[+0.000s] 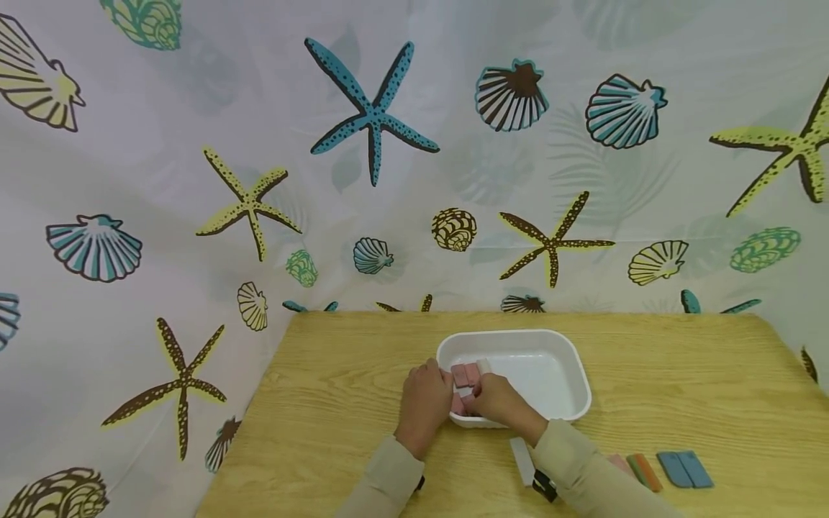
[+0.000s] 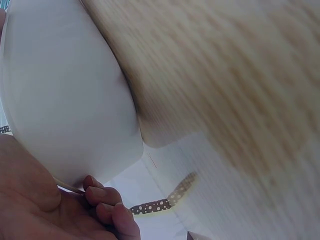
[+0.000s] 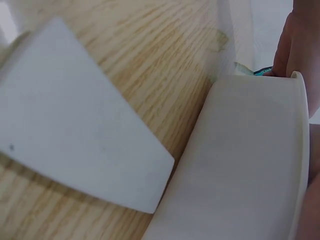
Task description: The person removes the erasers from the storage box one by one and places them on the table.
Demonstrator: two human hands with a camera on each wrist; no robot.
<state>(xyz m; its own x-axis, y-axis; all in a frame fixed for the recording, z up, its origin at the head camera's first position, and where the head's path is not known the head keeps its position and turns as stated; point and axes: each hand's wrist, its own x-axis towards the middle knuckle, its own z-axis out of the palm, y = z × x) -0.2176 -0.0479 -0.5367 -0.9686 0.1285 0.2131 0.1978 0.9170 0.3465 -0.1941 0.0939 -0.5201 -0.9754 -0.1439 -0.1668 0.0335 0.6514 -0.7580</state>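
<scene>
A white plastic tub (image 1: 544, 374) stands on the wooden table, with several pink erasers (image 1: 460, 375) and a white one (image 1: 483, 367) at its left end. My left hand (image 1: 425, 399) grips the tub's left rim; in the left wrist view its fingers (image 2: 107, 200) curl at the rim. Reaching over the near rim, my right hand (image 1: 501, 401) pinches a pink eraser (image 1: 469, 403) inside the tub, its fingertips partly hidden. In the right wrist view the tub's outer wall (image 3: 240, 150) hides most of that hand.
A long white block (image 1: 522, 460) lies on the table (image 1: 337, 388) by my right wrist. To the right are a pink eraser (image 1: 620, 464), an orange-and-green eraser (image 1: 644, 473) and two blue erasers (image 1: 684, 469). Behind hangs a curtain (image 1: 414, 216) with shells and starfish.
</scene>
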